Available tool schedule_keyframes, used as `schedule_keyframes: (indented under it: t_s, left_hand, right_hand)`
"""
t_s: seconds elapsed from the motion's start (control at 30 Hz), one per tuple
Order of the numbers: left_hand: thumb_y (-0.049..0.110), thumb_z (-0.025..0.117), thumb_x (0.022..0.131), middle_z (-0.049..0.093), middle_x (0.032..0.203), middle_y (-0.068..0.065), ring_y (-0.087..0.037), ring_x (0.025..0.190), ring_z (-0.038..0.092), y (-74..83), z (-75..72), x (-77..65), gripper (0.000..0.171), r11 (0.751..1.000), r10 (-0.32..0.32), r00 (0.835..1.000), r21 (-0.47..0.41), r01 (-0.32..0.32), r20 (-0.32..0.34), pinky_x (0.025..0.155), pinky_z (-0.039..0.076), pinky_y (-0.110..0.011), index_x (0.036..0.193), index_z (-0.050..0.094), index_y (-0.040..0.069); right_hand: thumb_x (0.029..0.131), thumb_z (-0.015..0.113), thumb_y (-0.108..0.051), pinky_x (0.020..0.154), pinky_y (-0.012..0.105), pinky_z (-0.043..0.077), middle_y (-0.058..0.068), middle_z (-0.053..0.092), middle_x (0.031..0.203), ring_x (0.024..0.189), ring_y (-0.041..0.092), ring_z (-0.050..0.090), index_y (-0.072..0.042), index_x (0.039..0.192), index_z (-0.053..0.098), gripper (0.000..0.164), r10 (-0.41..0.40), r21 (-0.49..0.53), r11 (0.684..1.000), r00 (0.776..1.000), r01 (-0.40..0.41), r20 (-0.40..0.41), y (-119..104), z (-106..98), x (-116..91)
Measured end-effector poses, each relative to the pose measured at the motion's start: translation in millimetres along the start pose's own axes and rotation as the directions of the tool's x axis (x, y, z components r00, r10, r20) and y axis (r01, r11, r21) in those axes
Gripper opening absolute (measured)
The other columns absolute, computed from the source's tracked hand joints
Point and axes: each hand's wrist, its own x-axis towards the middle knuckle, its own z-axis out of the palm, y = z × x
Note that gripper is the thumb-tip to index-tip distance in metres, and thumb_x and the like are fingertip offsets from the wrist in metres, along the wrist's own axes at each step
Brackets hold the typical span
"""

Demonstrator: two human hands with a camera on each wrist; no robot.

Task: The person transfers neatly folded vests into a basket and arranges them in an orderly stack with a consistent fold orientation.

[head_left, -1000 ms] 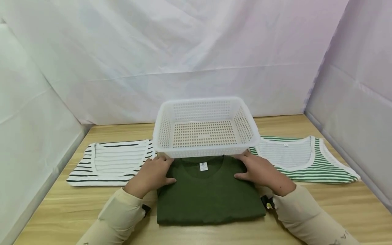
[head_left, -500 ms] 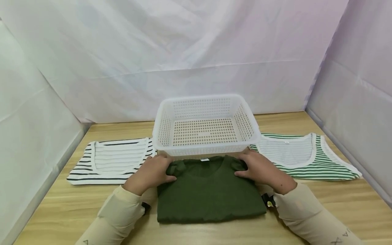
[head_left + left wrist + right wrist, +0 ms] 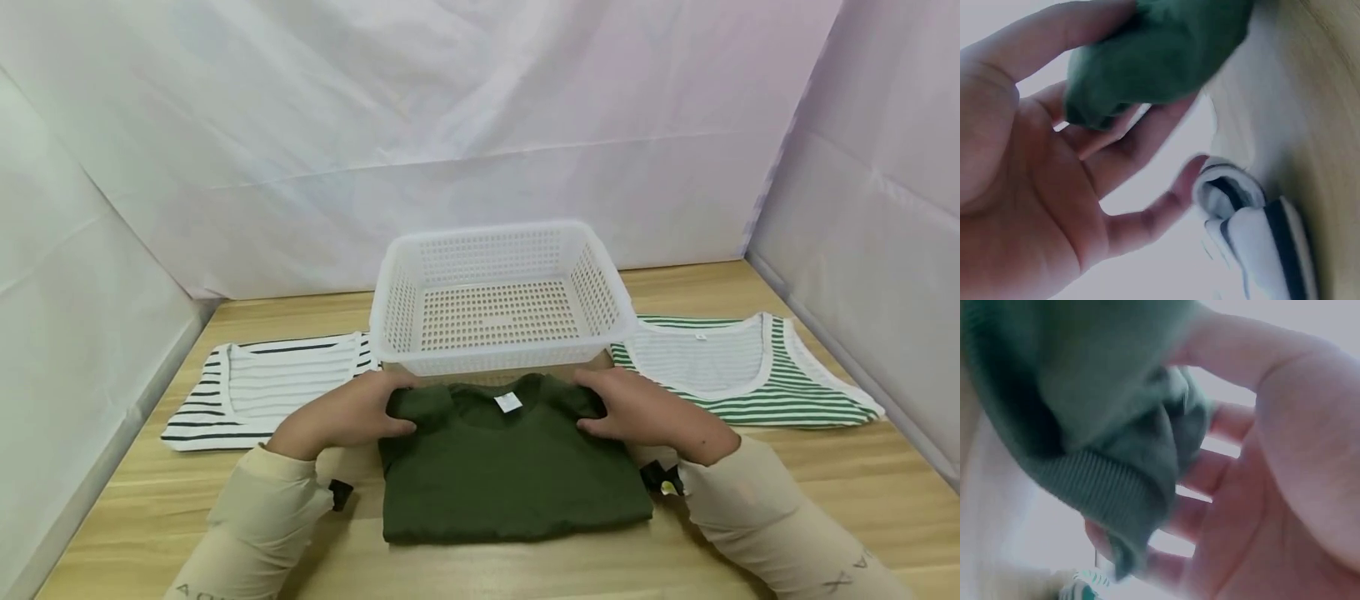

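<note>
A folded dark green T-shirt lies in the middle of the table, with a white label inside its neckline. My left hand pinches its upper left shoulder, thumb on the near side and fingers behind. In the left wrist view, a fold of green cloth sits between thumb and fingers. At the opposite shoulder, my right hand grips the cloth the same way. Bunched fabric with a ribbed edge shows within that grasp in the right wrist view. The shirt's top edge is slightly raised and rumpled.
A white perforated plastic basket stands just behind the shirt, with nothing in it. To the left lies a folded black-and-white striped top; to the right, a green-and-white striped one. White cloth walls enclose the wooden table.
The shirt's top edge has been lifted and bunched at both shoulders, and its label has shifted and tilted. My left hand has moved slightly left. The basket and striped tops stay in place.
</note>
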Motion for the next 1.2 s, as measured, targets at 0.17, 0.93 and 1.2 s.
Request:
schedule_keyframes:
  t_s: [0.17,0.93,1.2]
  left_hand:
    - [0.022,0.079,0.087,0.065,0.122,0.005,-0.014,0.109,0.062,-2.7,-0.7,4.7,0.038,0.992,0.085,0.995,-0.085,-0.089,-0.046,0.090,0.052,-0.035,0.123,0.065,0.023]
    - [0.037,0.079,0.084,0.047,0.071,0.007,-0.010,0.064,0.045,3.3,2.0,-2.9,0.030,0.992,-0.079,0.979,-0.079,0.096,0.190,0.061,0.042,-0.029,0.087,0.059,0.015]
    - [0.027,0.082,0.082,0.039,0.063,0.007,-0.010,0.057,0.041,7.9,4.4,-1.0,0.036,0.989,-0.146,0.965,0.017,0.146,0.219,0.055,0.038,-0.027,0.069,0.050,0.014]
  right_hand:
    - [0.087,0.076,-0.012,0.069,0.026,0.048,0.001,0.066,0.108,0.082,0.005,0.056,-0.009,0.124,0.058,0.041,-0.017,0.100,0.995,0.998,0.012,0.053,0,-4,0]
    - [0.088,0.076,-0.027,0.090,0.039,0.051,0.006,0.062,0.126,0.110,0.018,0.060,-0.014,0.135,0.052,0.054,-0.039,0.262,0.965,0.989,0.000,0.141,2,5,-2]
    - [0.089,0.075,-0.025,0.071,0.028,0.049,-0.004,0.065,0.098,0.082,0.008,0.059,-0.015,0.110,0.064,0.025,0.012,0.284,0.957,0.986,-0.060,0.167,4,11,1]
